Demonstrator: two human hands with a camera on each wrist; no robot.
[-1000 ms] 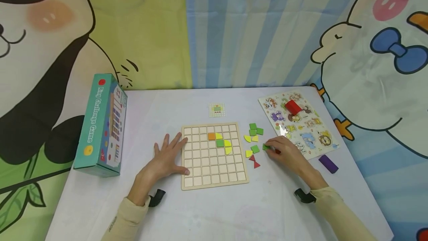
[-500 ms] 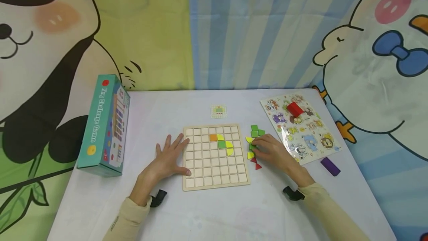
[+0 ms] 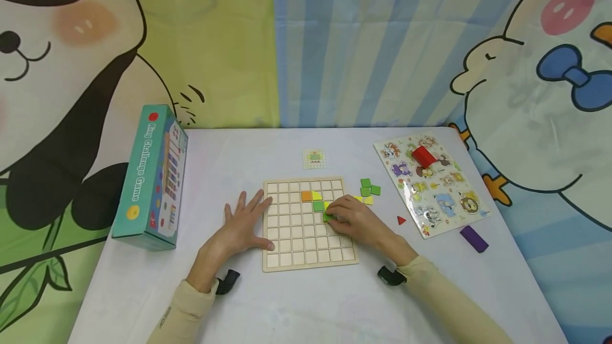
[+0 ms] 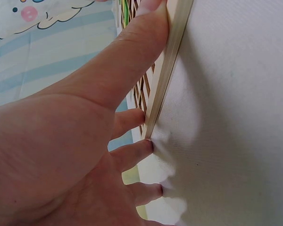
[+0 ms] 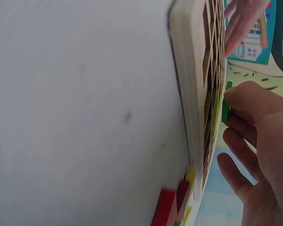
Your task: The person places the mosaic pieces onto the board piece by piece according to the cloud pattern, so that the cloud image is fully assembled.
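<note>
Our left hand [image 3: 244, 224] lies flat with fingers spread and straight, fingertips on the left edge of the grid board [image 3: 308, 257], seen from the head camera. Our right hand [image 3: 356, 222] reaches over the board's right side and pinches a green tile [image 3: 328, 217] just above the cells, below the yellow [image 3: 317, 195], orange [image 3: 306, 196] and green [image 3: 318, 206] pieces already set in the grid. Loose green tiles [image 3: 369, 188] sit on the table [image 3: 296, 307] just right of the board, with a red triangle [image 3: 401, 220] farther right, near the animal puzzle [image 3: 430, 187]. A red block [image 3: 423, 156] rests on that puzzle, and a purple block [image 3: 474, 238] lies just below it. A small card [image 3: 314, 158] sits beyond the board; a teal box [image 3: 152, 177] stands well to the left.

From the left wrist, our left hand [image 4: 70, 155] is open: the thumb lies straight along the board's edge [image 4: 172, 61] and the fingers rest on the table [image 4: 236, 122].

From the right wrist, our right hand [image 5: 259, 155] has the green tile [image 5: 225, 107] nipped between thumb and fingertip, close against the board's face [image 5: 191, 94]. Red and yellow pieces [image 5: 172, 207] lie on the table beside the board.
</note>
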